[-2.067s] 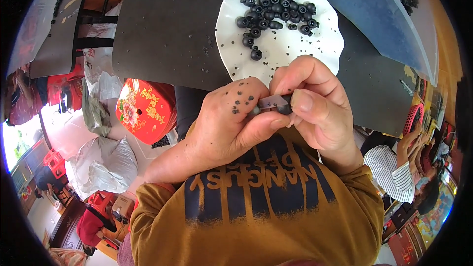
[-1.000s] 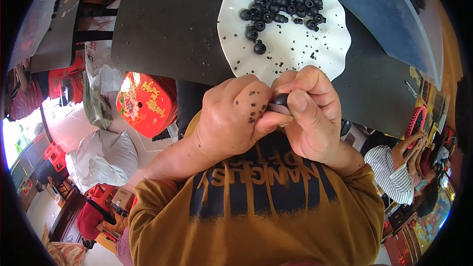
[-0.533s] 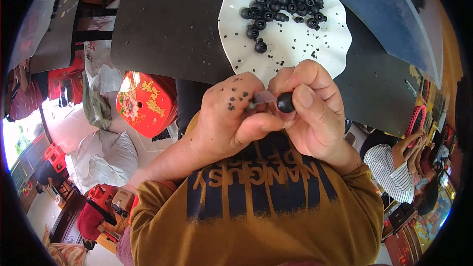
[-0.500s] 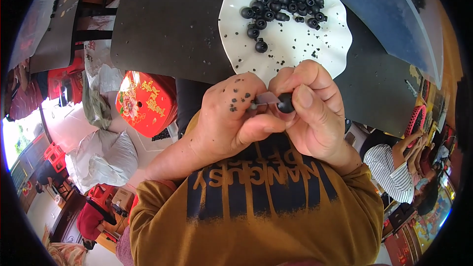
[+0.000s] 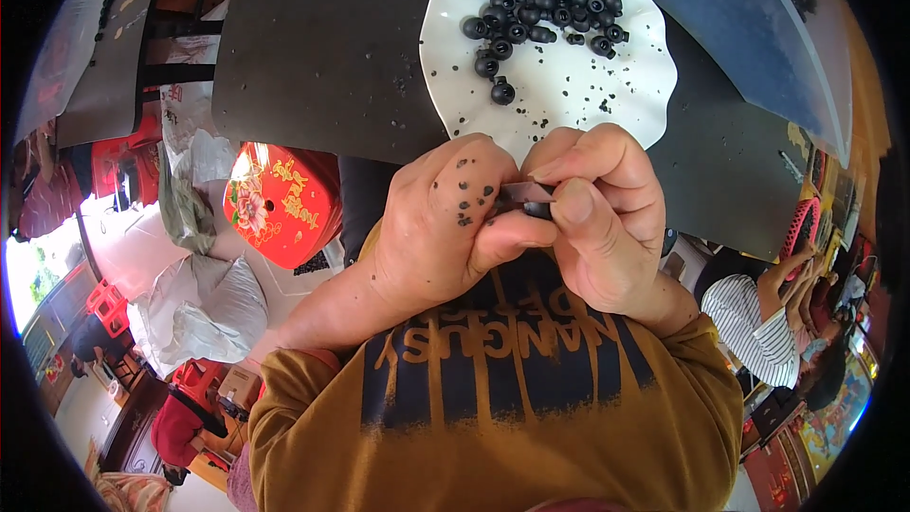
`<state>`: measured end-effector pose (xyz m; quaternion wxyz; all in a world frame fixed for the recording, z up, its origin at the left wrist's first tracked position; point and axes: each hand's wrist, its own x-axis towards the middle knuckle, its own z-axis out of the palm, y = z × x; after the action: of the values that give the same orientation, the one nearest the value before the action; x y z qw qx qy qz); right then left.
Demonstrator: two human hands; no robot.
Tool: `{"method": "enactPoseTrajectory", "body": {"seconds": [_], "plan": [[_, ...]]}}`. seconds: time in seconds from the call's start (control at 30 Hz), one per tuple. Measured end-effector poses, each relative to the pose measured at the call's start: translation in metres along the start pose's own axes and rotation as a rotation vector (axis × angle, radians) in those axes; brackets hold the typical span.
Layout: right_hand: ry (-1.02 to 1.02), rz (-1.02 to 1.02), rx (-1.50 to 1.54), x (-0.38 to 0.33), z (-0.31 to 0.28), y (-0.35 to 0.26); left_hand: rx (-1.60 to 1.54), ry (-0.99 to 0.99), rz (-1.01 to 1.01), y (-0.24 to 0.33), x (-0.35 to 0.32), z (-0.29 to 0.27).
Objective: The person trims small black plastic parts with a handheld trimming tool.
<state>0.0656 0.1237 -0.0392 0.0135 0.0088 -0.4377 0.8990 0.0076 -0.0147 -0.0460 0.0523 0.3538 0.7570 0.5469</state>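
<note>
My left hand (image 5: 445,213) is closed around a small flat blade (image 5: 527,192), whose thin edge points to the right. Between the thumb and fingers of my right hand (image 5: 611,218) is a black round part (image 5: 538,210), mostly hidden by my fingertips. The blade lies against it or just above it; I cannot tell which. Black crumbs stick to the back of my left hand. Just beyond both hands, a white wavy-rimmed plate (image 5: 438,28) bears a cluster of black round parts (image 5: 517,14) with small necks and holes, plus scattered black scraps.
The plate rests on a dark tabletop (image 5: 313,47) dotted with crumbs. A red flowered stool (image 5: 284,204) and a white sack (image 5: 199,308) stand on the floor at left. A clear curved sheet (image 5: 758,28) is at far right. A person in a striped top (image 5: 754,322) sits at right.
The black part has turned and sunk lower between my right fingers, so less of it shows. My right fingertips have come closer to the blade, and my left hand has rolled slightly.
</note>
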Motion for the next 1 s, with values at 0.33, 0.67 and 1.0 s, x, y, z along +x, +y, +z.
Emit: {"method": "enactPoseTrajectory", "body": {"seconds": [0.33, 0.67, 1.0], "plan": [[0.07, 0.075, 0.144, -0.001, 0.008, -0.001, 0.093, 0.086, 0.064, -0.005, -0.005, 0.007], [0.084, 0.156, 0.152, -0.005, 0.006, -0.003, 0.251, 0.019, 0.095, -0.004, -0.005, 0.002], [0.085, 0.247, 0.109, -0.007, -0.002, -0.001, 0.344, 0.08, 0.192, -0.011, -0.011, 0.007]]}}
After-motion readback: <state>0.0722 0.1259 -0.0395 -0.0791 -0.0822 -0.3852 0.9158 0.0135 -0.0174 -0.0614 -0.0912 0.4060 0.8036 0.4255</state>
